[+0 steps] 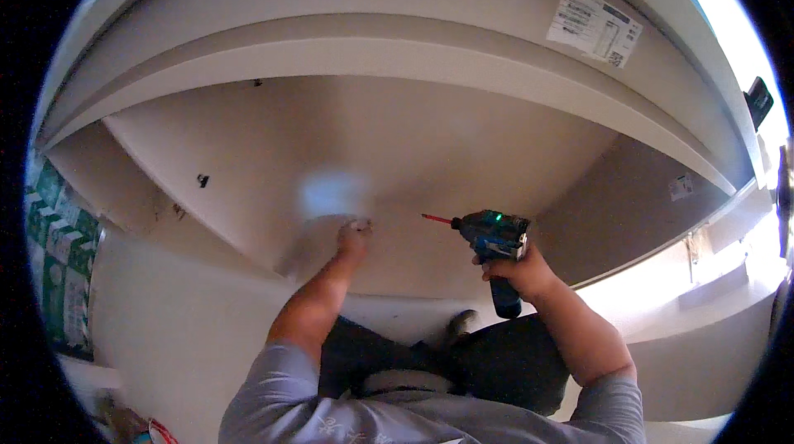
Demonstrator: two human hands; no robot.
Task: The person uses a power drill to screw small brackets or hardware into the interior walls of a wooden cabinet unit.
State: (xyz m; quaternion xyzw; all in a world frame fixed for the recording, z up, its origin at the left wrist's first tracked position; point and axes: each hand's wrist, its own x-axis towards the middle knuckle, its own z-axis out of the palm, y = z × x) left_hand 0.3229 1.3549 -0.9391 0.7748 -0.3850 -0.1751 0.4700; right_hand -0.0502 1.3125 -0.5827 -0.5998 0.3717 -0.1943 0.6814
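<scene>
My right hand (527, 272) grips a dark cordless drill (491, 229) by its handle, a red-shafted bit pointing left and a small green light lit on top. My left hand (354, 237) is closed around a small pale piece, too small to name, against the inside panel (413, 146) of a beige cabinet. A bluish patch of light falls on the panel just above that hand. A small black fitting (203, 181) sits on the panel to the left, and another (258, 82) higher up, near the front rail (372, 51).
A paper label (593, 24) is on the upper board and a smaller one on the right side. Green printed cardboard (62, 262) stands at the far left. My knees and shoe are below, with a red cord (161, 432) at bottom left. Bright light comes from the right.
</scene>
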